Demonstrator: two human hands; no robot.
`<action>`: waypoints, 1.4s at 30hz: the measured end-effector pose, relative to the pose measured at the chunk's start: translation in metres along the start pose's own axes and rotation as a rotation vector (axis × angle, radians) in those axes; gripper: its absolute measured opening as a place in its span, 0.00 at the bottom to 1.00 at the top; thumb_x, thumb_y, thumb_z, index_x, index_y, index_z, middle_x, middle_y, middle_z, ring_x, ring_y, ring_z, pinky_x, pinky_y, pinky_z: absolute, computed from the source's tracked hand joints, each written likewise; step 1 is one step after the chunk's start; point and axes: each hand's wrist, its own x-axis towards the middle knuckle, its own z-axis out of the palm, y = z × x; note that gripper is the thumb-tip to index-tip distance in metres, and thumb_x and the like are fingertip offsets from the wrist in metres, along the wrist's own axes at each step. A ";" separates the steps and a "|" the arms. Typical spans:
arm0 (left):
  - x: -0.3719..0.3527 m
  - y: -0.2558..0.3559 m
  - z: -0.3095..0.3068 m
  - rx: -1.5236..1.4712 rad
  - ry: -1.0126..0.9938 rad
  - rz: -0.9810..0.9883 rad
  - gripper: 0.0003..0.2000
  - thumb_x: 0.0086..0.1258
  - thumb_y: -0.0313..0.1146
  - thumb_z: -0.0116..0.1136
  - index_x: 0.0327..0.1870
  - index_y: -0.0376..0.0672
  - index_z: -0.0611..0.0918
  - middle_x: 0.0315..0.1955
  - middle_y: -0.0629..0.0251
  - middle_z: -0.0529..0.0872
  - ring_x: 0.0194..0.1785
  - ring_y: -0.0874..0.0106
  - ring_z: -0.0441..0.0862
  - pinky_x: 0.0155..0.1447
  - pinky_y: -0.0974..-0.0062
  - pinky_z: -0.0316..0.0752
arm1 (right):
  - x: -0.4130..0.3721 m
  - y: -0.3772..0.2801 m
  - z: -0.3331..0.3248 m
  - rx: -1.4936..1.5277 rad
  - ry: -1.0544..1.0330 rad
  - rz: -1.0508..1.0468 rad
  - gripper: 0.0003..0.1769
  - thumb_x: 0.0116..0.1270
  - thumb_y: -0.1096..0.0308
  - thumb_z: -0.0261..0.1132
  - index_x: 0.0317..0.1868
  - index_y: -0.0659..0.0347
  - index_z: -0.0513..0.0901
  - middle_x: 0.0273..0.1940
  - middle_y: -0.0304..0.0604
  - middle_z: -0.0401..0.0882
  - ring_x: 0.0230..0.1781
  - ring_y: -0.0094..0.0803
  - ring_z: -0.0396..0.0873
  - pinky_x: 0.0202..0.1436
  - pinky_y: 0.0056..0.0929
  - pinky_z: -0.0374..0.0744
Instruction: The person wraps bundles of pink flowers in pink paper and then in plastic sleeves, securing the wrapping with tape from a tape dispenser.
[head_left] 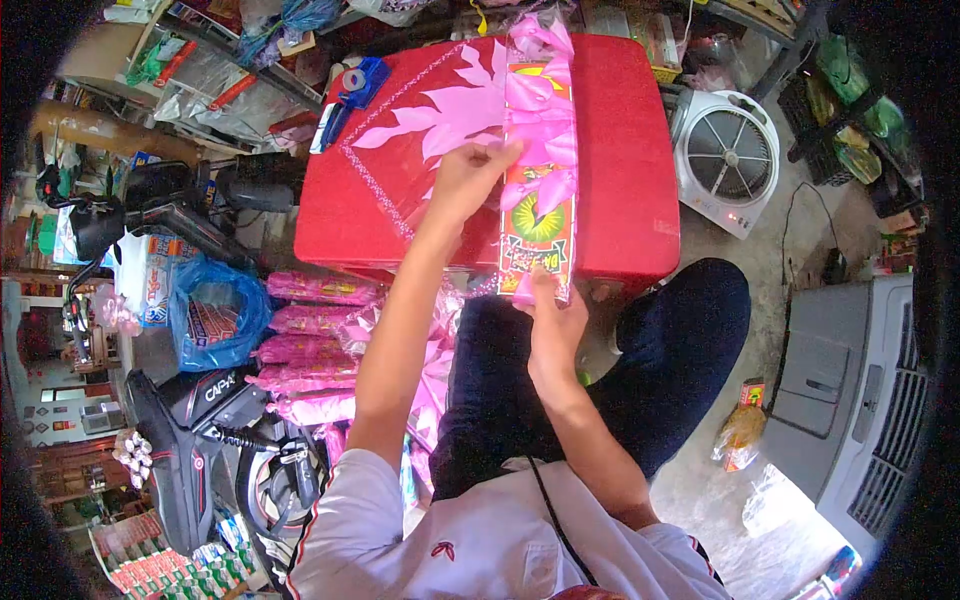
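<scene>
A long, narrow printed box (540, 222) with a green sunburst design lies lengthwise across a red stool-like surface (630, 150), partly covered by clear wrap with pink leaf shapes. My left hand (470, 182) has its fingertips pinched on the wrap's edge along the box's left side. My right hand (556, 318) grips the near end of the box, thumb on top and fingers underneath. To the left, a clear plastic sheet (440, 120) with a pink leaf print and dotted border spreads flat over the red surface.
A blue tape dispenser (358, 85) sits at the surface's far left corner. Several pink wrapped packs (315, 320) are stacked beside my left leg, near a blue plastic bag (205, 310) and a motorbike (190, 430). A white box fan (728, 155) stands right.
</scene>
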 end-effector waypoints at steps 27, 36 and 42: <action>-0.020 0.000 -0.004 -0.095 -0.192 -0.220 0.22 0.72 0.52 0.63 0.50 0.39 0.86 0.42 0.66 0.89 0.44 0.74 0.84 0.52 0.72 0.75 | 0.004 0.005 -0.001 0.056 -0.002 0.004 0.21 0.75 0.61 0.67 0.57 0.70 0.80 0.50 0.44 0.84 0.45 0.29 0.84 0.51 0.32 0.85; -0.020 -0.007 0.004 -0.063 -0.076 -0.115 0.21 0.74 0.51 0.61 0.37 0.37 0.86 0.25 0.71 0.81 0.27 0.80 0.75 0.31 0.78 0.67 | 0.000 -0.004 0.003 0.037 0.062 0.047 0.15 0.71 0.65 0.70 0.52 0.67 0.84 0.46 0.40 0.86 0.43 0.22 0.81 0.50 0.26 0.80; -0.017 -0.016 0.009 0.020 -0.007 -0.033 0.23 0.76 0.51 0.58 0.42 0.33 0.86 0.33 0.63 0.85 0.38 0.74 0.78 0.44 0.73 0.71 | -0.002 -0.008 0.006 0.079 0.039 0.039 0.15 0.71 0.66 0.71 0.52 0.67 0.84 0.46 0.40 0.86 0.43 0.22 0.81 0.51 0.25 0.79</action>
